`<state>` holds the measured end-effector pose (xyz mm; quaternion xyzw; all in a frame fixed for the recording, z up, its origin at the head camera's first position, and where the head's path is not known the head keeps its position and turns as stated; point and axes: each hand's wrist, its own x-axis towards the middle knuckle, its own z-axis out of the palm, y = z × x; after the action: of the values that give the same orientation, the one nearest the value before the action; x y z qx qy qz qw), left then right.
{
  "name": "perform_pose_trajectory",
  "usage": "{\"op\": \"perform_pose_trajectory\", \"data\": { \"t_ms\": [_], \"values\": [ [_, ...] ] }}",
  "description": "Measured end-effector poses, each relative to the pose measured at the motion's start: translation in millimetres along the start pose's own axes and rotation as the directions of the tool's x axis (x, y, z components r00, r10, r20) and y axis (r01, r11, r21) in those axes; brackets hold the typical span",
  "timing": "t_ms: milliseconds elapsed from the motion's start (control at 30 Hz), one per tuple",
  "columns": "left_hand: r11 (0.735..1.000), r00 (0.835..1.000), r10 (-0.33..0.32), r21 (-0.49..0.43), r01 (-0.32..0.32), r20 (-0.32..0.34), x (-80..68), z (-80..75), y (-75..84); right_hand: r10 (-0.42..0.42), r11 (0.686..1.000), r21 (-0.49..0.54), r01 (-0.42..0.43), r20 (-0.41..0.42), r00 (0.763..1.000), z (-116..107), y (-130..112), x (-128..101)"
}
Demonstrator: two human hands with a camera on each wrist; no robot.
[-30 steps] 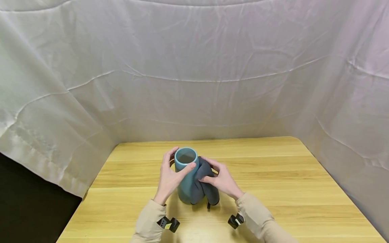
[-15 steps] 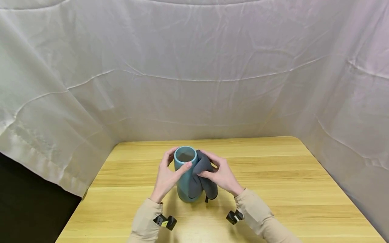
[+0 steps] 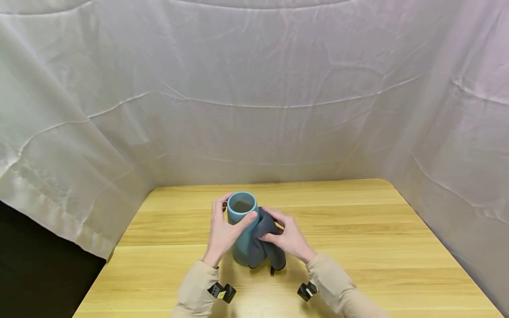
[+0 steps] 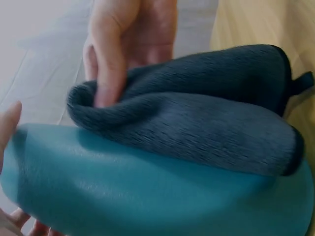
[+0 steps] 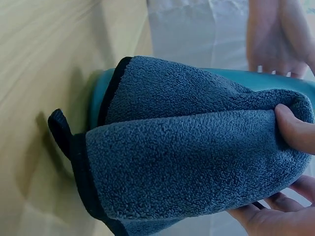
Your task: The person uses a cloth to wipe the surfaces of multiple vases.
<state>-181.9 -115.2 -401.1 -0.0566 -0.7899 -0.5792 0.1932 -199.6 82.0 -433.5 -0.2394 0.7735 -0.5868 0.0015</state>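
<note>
While the teal vase stands upright near the middle of the wooden bench, I steady it with my left hand, fingers curled round its upper part: my thumb lies across the near side just under the rim, and the other fingers reach round the far side. The mouth of the vase is open to the head view, and its inside looks dull grey.

My right hand grips a dark grey cloth and presses it against the right side of the vase. In the right wrist view my thumb pinches the upper fold of the cloth while the fingers curl beneath it. The cloth is fleecy, edged in black, with a small black loop hanging at its lower corner, close to the bench. From the left wrist view, the cloth lies bunched on the teal wall of the vase.

Both my sleeves are beige. A white sheet hangs behind and at both sides of the bench.
</note>
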Motion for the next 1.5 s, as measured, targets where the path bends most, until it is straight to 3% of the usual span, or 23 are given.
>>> {"op": "perform_pose_trajectory", "data": {
  "t_ms": [467, 833, 1067, 1500],
  "values": [
    [1.0, 0.999, 0.018, 0.001, -0.018, -0.05, -0.7, 1.2, 1.6, 0.072, 0.997, 0.012, -0.072, -0.002, 0.997, -0.4, 3.3, -4.2],
    [0.996, 0.999, 0.022, -0.082, -0.024, -0.033, -1.4, -2.8, -1.0, -0.026, 0.998, 0.064, 0.026, 0.0, 1.0, -5.5, -22.6, 9.4],
    [0.994, 0.999, 0.037, -0.104, -0.038, -0.02, -0.2, -5.0, -3.9, -0.076, 0.997, 0.031, 0.077, -0.01, 0.997, -7.4, -28.5, 11.8],
    [0.994, 0.999, 0.04, -0.1, -0.04, -0.005, -0.5, -6.6, -4.7, -0.022, 1.0, 0.001, 0.022, -0.018, 1.0, -0.4, -12.6, 2.6]
  ]
}}
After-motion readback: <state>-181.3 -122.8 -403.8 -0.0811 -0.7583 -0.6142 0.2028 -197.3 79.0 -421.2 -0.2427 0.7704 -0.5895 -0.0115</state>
